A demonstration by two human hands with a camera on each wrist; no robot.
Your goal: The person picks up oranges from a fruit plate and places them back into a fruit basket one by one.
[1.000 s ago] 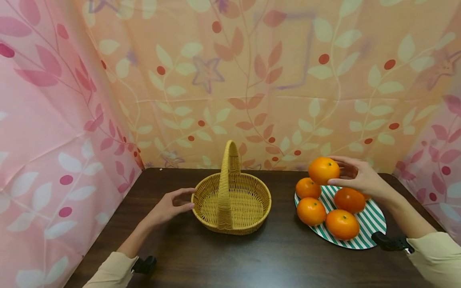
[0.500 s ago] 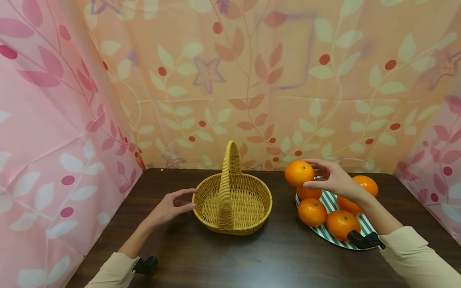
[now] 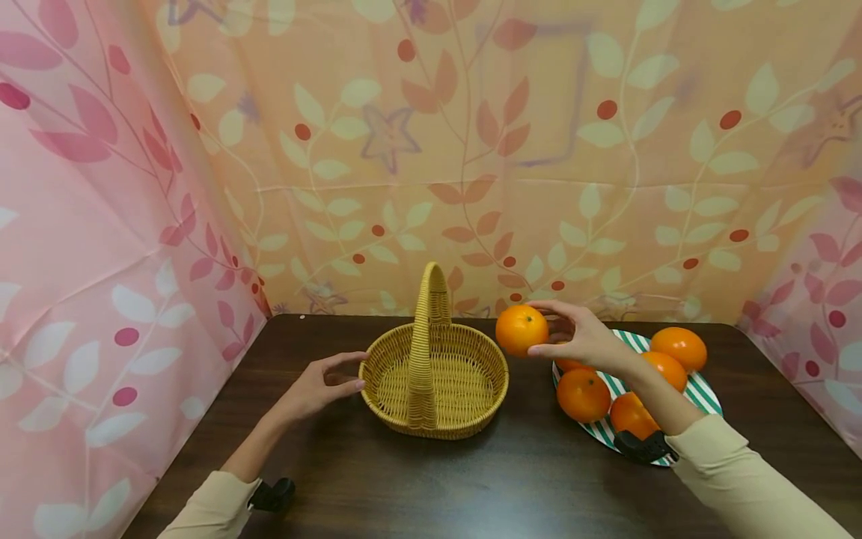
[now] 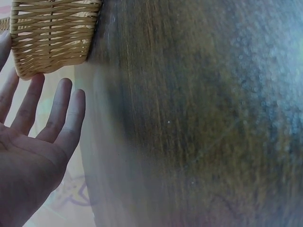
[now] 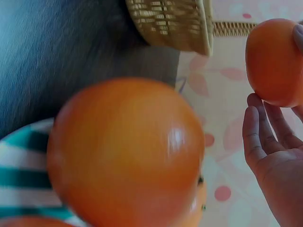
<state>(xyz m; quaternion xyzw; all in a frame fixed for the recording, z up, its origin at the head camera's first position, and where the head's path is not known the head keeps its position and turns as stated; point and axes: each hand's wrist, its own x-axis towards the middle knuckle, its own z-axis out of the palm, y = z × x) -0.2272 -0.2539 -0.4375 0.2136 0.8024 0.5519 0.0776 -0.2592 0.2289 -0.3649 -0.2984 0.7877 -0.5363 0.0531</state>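
My right hand [image 3: 582, 340] pinches an orange [image 3: 521, 330] between thumb and fingers, raised just off the right rim of the yellow wicker basket [image 3: 498, 393]. The right wrist view shows the same held orange [image 5: 274, 61] at the right, fingers beneath it. My left hand [image 3: 313, 388] touches the basket's left rim with its fingertips. In the left wrist view its fingers [image 4: 61, 111] look fairly straight against the basket's woven side [image 4: 52, 35]. The basket stands upright, its tall handle [image 3: 420, 344] arching over a bare inside.
A green-and-white striped plate [image 3: 703, 397] with several oranges [image 3: 583, 397] stands at the right, partly covered by my right forearm. The dark wooden table [image 3: 431, 486] ends at a patterned curtain [image 3: 471, 150] behind. Another curtain [image 3: 87, 299] hangs at the left.
My right hand has carried the orange leftward from above the plate to close by the basket's right rim. The left hand has stayed at the basket's left rim.
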